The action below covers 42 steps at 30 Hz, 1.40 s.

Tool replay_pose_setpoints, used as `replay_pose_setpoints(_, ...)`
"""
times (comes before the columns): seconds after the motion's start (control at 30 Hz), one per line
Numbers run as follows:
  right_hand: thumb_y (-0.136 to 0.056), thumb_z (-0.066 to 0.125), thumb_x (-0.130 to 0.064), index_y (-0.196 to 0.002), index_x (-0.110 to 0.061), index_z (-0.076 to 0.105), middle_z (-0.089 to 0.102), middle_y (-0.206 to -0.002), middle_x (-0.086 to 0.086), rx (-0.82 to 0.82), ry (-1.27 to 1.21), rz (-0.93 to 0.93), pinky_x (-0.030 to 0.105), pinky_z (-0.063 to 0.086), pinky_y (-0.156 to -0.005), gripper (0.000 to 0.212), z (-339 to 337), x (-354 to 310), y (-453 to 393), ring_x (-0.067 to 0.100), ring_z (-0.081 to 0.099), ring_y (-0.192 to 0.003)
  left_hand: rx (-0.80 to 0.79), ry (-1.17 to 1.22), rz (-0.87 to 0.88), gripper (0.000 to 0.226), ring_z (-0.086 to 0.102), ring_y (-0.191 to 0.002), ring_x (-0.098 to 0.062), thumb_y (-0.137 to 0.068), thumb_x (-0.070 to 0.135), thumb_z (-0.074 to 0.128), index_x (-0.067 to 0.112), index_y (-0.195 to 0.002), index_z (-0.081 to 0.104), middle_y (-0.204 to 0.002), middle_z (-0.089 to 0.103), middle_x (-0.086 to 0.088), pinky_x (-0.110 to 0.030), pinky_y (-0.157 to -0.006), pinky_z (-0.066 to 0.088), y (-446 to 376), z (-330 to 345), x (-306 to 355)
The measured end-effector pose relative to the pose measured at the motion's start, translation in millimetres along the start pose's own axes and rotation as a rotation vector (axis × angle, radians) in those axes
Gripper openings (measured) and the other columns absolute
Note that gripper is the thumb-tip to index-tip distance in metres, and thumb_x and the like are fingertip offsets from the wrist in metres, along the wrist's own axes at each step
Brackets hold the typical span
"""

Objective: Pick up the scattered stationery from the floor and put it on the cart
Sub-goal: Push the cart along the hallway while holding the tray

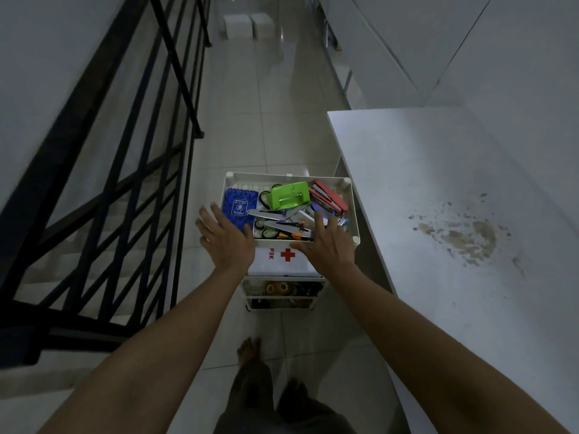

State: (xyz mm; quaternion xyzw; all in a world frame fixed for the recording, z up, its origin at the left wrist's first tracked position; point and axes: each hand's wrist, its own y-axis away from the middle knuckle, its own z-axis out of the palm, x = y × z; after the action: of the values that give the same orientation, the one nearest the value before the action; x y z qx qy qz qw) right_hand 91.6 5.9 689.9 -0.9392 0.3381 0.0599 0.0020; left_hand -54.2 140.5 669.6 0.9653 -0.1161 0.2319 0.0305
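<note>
A white cart (352,198) stands on the tiled floor in front of me. Its top tray holds a blue notebook (238,208), a green hole punch (289,195), a red stapler (329,197), scissors and several pens and cutters. A white first-aid box (283,261) with a red cross sits on the shelf below. My left hand (227,239) hovers with fingers spread over the tray's near left corner. My right hand (326,242) is spread over the tray's near right side, its fingers above the pens. Neither hand holds anything.
A black stair railing (131,170) runs along the left with steps below it. On the right a white table (454,214) with a stained top stands beside the cart. Two white boxes (249,25) sit far down the corridor. My bare feet (249,350) are on the tiles.
</note>
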Motion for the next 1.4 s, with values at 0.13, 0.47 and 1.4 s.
replay_pose_setpoints(0.13, -0.076, 0.047, -0.079, -0.146, -0.019, 0.019, 0.044, -0.139, 0.018, 0.003, -0.002, 0.003, 0.041, 0.054, -0.08, 0.097, 2, 0, 4, 0.032, 0.061, -0.104, -0.013, 0.194, -0.167, 0.103, 0.012, -0.143, -0.042, -0.082, 0.044, 0.062, 0.004, -0.15, -0.003, -0.157, 0.0, -0.022, -0.054, -0.109, 0.027, 26, 7, 22)
replay_pose_setpoints(0.47, -0.073, 0.032, -0.087, -0.142, -0.019, 0.027, 0.056, -0.128, 0.007, 0.07, -0.14, -0.034, 0.042, 0.057, -0.074, 0.097, -1, 13, 16, 0.026, 0.065, -0.097, -0.118, 0.222, -0.077, 0.087, -0.006, -0.139, -0.055, -0.091, 0.031, 0.055, 0.005, -0.152, -0.002, -0.158, -0.016, -0.019, -0.057, -0.111, 0.03, 32, 11, 18)
replay_pose_setpoints(1.4, -0.091, 0.03, -0.058, -0.144, -0.037, 0.028, 0.048, -0.123, 0.015, -0.017, -0.047, -0.051, 0.043, 0.045, -0.086, 0.057, 0, 58, 33, 0.035, 0.048, -0.104, -0.413, 0.093, 0.297, 0.087, -0.017, -0.14, -0.05, -0.093, 0.007, 0.05, 0.021, -0.152, -0.013, -0.156, -0.028, -0.011, -0.055, -0.114, 0.012, -10, -21, -13)
